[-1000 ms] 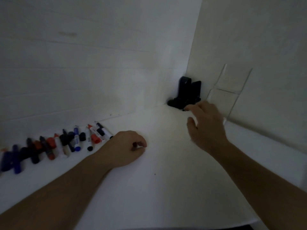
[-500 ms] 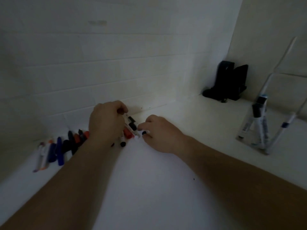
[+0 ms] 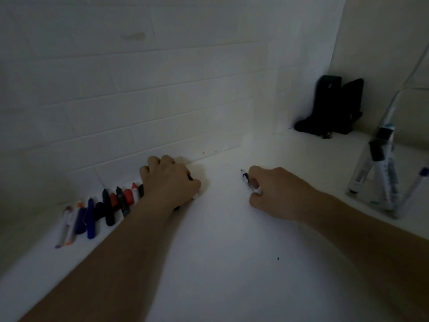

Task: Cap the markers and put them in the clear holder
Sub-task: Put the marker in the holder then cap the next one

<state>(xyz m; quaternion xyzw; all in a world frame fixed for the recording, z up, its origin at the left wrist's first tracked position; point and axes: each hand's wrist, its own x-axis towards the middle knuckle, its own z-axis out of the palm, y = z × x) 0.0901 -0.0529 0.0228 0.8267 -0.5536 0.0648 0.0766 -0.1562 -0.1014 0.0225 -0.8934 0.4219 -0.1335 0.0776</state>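
Markers [image 3: 109, 206] on white counter [image 3: 220, 263]

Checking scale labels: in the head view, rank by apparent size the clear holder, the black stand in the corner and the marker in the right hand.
1. Clear holder; cropped at the frame edge.
2. Black stand; farther away, so true size unsure.
3. Marker; mostly hidden in the right hand.
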